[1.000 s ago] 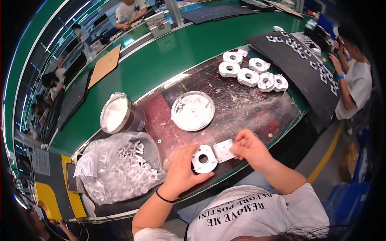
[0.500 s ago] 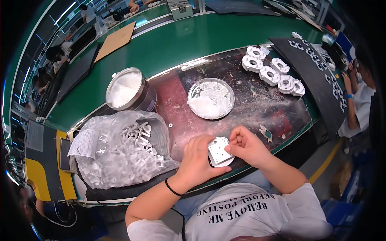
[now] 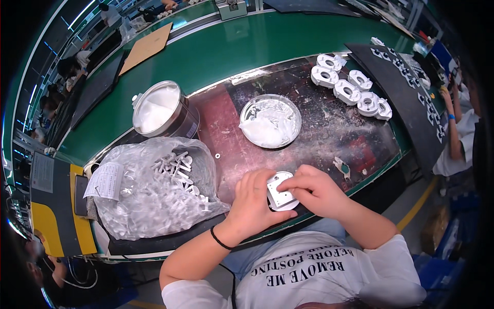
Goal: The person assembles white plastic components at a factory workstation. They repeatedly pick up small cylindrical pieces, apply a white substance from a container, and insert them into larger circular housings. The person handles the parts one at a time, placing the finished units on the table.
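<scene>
My left hand (image 3: 257, 202) is closed around the left side of a round white plastic part (image 3: 282, 201) near the front edge of the bench. That part has a raised, flat, squarish face with several small dark holes. My right hand (image 3: 315, 189) reaches over it from the right. Its fingers are curled, and the index fingertip presses on the part's face; whatever may be pinched under the fingers is hidden. Beyond my hands sits a round metal dish (image 3: 295, 110) with white paste in it. To the left lies a clear plastic bag (image 3: 139, 201) of small white stem-shaped pieces (image 3: 177, 172).
A tilted metal can (image 3: 182, 121) of white paste stands back left. Several white ring-shaped housings (image 3: 346, 91) are grouped back right, beside a black board (image 3: 396, 98) bearing small parts. A small white ring (image 3: 217, 155) lies near the bag. A co-worker (image 3: 460, 129) sits at the right.
My right hand has moved left over the white part, and its index finger now presses on the face. My left hand keeps its hold. The view has shifted slightly.
</scene>
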`<state>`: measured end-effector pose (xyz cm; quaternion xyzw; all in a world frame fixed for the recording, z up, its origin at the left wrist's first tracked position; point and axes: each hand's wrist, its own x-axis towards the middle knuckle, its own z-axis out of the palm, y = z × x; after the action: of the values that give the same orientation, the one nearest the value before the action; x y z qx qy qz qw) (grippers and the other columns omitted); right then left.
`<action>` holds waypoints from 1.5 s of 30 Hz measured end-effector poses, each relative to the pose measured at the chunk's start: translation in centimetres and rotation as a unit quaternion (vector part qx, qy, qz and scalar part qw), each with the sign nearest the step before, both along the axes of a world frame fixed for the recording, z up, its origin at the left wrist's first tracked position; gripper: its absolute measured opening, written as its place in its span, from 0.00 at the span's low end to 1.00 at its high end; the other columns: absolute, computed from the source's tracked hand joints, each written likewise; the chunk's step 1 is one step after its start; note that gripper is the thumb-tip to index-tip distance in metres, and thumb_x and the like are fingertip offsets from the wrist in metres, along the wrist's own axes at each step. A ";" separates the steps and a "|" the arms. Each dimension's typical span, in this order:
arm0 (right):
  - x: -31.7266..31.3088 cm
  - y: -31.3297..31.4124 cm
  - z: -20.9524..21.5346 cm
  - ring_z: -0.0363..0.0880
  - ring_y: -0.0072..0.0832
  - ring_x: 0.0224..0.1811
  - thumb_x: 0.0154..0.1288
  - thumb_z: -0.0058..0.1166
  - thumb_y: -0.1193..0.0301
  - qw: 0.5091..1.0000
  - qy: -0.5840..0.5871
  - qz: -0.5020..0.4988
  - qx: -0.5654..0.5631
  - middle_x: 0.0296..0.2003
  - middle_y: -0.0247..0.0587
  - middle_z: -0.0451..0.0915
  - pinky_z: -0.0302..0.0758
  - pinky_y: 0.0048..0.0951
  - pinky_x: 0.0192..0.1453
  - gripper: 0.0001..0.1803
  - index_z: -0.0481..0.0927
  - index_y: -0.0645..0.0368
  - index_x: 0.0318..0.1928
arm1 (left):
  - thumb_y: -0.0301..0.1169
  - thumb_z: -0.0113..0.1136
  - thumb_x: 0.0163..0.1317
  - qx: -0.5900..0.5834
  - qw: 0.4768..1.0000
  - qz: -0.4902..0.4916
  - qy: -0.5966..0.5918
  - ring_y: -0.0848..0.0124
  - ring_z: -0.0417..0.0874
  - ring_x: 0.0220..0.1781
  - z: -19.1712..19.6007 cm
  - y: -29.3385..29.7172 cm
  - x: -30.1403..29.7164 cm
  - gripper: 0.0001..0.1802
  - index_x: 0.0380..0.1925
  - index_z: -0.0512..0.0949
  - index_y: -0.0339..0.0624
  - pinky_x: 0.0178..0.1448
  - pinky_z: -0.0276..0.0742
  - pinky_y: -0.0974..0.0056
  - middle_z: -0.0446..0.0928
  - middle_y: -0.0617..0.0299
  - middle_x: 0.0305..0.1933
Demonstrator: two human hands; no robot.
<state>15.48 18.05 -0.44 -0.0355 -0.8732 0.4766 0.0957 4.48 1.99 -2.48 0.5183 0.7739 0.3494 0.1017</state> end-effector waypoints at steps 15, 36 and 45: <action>0.7 -0.6 3.1 0.70 0.32 0.40 0.47 0.61 0.68 0.911 0.174 0.040 0.371 0.33 0.31 0.73 0.62 0.35 0.45 0.18 0.80 0.51 0.43 | 0.46 0.76 0.34 0.031 0.999 0.013 0.000 0.52 0.69 0.55 1.3 -0.3 -0.2 0.46 0.53 0.65 0.38 0.59 0.62 0.51 0.70 0.50 0.51; 2.8 3.4 -1.4 0.71 0.36 0.35 0.50 0.57 0.77 0.948 0.227 -0.140 0.175 0.29 0.38 0.75 0.67 0.35 0.42 0.07 0.81 0.58 0.33 | 0.30 0.62 0.53 -0.023 0.891 0.322 0.319 0.58 0.75 0.33 3.0 -5.0 -10.2 0.05 0.27 0.81 0.41 0.39 0.72 0.57 0.75 0.58 0.28; -2.4 0.2 3.0 0.74 0.36 0.33 0.56 0.57 0.72 0.966 0.227 0.086 0.094 0.28 0.38 0.77 0.69 0.36 0.40 0.05 0.80 0.58 0.35 | 0.20 0.60 0.51 0.192 0.912 0.136 0.335 0.57 0.77 0.34 3.4 -1.3 -5.5 0.06 0.30 0.77 0.39 0.37 0.71 0.55 0.75 0.54 0.28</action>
<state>13.07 18.28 2.56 0.1581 -0.8690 0.3947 0.2532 -1.05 0.72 0.89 0.5039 0.7438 0.3078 -0.3133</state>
